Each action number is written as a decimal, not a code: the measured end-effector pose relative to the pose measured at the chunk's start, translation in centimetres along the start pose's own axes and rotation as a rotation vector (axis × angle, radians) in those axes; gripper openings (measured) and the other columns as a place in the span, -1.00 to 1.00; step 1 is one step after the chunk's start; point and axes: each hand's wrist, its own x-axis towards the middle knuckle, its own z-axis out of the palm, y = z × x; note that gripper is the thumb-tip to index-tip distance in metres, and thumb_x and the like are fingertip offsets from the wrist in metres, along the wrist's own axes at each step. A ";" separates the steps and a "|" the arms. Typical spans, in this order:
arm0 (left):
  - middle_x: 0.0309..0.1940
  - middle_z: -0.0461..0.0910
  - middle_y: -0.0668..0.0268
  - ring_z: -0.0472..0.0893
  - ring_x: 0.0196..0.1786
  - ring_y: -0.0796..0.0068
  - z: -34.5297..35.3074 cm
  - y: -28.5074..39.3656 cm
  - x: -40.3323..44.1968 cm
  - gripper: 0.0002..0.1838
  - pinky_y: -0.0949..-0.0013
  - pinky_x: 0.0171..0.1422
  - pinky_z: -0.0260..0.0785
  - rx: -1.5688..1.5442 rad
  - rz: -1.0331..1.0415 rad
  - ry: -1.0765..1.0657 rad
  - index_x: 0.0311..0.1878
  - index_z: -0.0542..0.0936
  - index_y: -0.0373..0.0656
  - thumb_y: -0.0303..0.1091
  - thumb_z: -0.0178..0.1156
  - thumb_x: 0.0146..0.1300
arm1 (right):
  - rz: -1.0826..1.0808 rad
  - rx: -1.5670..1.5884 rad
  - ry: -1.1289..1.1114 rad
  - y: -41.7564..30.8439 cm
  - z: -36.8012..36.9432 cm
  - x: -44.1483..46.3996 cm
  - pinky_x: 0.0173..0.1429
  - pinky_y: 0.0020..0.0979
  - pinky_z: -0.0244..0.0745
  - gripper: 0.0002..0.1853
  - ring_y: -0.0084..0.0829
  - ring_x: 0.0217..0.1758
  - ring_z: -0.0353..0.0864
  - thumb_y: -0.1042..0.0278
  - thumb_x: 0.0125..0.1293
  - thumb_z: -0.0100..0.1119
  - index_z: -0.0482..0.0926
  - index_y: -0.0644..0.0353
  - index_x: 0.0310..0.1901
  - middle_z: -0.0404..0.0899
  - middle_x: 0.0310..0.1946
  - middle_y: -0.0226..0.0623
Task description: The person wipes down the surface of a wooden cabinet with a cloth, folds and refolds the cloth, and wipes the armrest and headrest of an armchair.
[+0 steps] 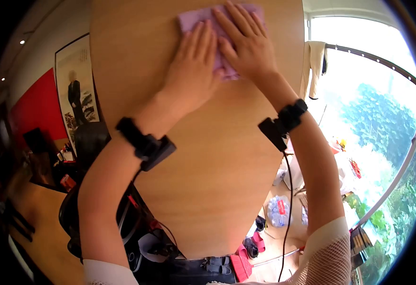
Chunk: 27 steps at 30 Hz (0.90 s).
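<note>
at the far left, a red panel (pixel 39 111) covers part of the wall, and beside it hangs a tall framed picture (pixel 77 88) of a standing figure in dark clothes. below the picture, a black chair (pixel 91 142) stands near the edge of the wooden tabletop (pixel 205 175). the left forearm reaches up over the wood, a black device (pixel 144 145) strapped at its wrist. the left hand (pixel 193 66) lies palm down, fingers straight and close together, on the left part of a purple cloth (pixel 219 28); it presses on the fabric without clenching it. the cloth lies flat on the tabletop at its far end, under both hands. the right hand (pixel 253 50) rests on the right part of the cloth, palm down, fingers extended and slightly apart, likewise pressing rather than gripping. a second black device (pixel 286 118) sits on the right wrist, a thin cable running down from it. below the tabletop's right side, a clear bag of bottles (pixel 278 211) rests on the floor. farther right, a beige garment (pixel 315 66) hangs near a bright window, with green foliage (pixel 378 111) outside.
</note>
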 end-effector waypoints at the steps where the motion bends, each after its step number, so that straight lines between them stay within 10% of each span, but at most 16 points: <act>1: 0.42 -0.06 -0.15 -0.07 0.49 -0.04 0.3 1.0 1.0 -0.25 0.04 0.54 -0.26 0.038 0.011 -0.012 0.34 0.10 -0.51 -0.10 0.01 0.29 | 0.016 -0.035 0.044 1.5 0.6 -1.2 0.48 -0.19 -0.02 -0.47 -0.23 0.41 0.18 0.15 0.30 -0.10 0.31 0.05 0.31 0.25 0.34 -0.18; 14: 0.44 -0.02 -0.03 -0.10 0.51 0.06 3.5 8.2 5.8 -0.24 0.11 0.55 -0.33 0.143 0.170 -0.010 0.35 0.18 -0.38 0.07 -0.04 0.29 | 0.159 -0.211 -0.120 7.3 -4.2 -7.6 0.52 -0.24 -0.16 -0.46 -0.32 0.49 0.04 0.19 0.37 -0.19 0.19 -0.03 0.39 0.11 0.42 -0.28; 27: 0.44 0.05 0.10 -0.02 0.50 0.29 1.8 -1.0 10.3 -0.26 0.25 0.56 -0.29 0.297 0.139 0.099 0.41 0.11 -0.31 0.02 -0.13 0.29 | 0.110 -0.217 0.054 9.2 0.1 1.8 0.51 -0.21 -0.12 -0.47 -0.28 0.48 0.04 0.12 0.41 -0.26 0.19 -0.03 0.39 0.11 0.42 -0.23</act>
